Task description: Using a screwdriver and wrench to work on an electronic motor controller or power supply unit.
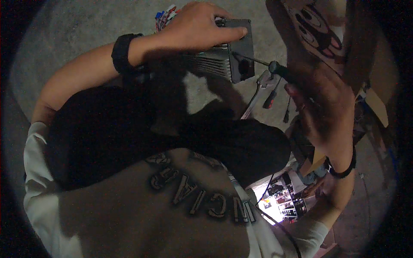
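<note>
My left hand (195, 28) grips a dark metal box (244, 49) with ribbed cooling fins along its side and a flat end plate. Its thumb presses along the top of that plate. Behind the hand, a bundle of coloured wires with connectors (163, 18) sticks out. My right hand (325, 101), partly in shadow, is closed round a screwdriver (276, 68) with a green handle. The thin shaft runs left to the end plate, and its tip appears to meet the plate; whether it sits in a screw I cannot tell.
On the concrete floor below the box lie an adjustable wrench (258, 92), a red and black handled tool (269, 99) and a thin dark tool (287, 112). A dark item with a cartoon face print (316, 32) stands at upper right, near some cardboard (376, 105).
</note>
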The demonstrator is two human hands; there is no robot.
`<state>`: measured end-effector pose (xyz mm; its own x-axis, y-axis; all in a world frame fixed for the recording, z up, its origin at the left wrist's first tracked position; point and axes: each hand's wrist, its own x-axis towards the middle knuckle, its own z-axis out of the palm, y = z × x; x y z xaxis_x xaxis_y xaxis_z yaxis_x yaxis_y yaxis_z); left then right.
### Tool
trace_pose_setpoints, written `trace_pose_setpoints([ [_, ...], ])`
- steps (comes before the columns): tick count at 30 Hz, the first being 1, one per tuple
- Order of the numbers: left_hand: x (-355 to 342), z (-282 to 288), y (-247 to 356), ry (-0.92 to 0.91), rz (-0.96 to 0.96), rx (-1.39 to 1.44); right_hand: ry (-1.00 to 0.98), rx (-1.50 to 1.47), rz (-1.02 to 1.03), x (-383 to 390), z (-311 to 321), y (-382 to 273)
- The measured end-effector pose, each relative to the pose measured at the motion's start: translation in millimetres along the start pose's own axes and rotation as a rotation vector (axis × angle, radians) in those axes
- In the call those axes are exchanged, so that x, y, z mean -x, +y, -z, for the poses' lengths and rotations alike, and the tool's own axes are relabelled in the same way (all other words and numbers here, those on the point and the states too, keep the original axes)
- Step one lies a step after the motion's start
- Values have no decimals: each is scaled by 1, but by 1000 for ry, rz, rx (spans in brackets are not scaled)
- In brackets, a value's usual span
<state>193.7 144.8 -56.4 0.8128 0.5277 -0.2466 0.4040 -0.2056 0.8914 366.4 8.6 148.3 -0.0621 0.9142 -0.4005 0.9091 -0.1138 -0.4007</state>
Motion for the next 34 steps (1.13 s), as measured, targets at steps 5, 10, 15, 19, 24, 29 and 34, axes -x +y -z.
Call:
trace_pose_setpoints([
  [5,1,8,7,-65,26,-87,150,-187,-150,8,-8,-9],
  [10,6,7,9,-46,57,56,107,-156,-194,-1,3,-9],
  [15,6,3,5,-26,1,22,-24,207,129,0,17,-6],
  [19,5,1,2,-24,1,15,-56,261,197,-3,17,-4],
  [24,7,4,4,-28,-24,-44,54,25,-33,-2,2,-10],
  [29,19,5,10,-44,-60,-49,49,-132,-64,7,3,-17],
  [34,24,6,16,21,31,-135,-110,74,-117,12,14,-34],
])
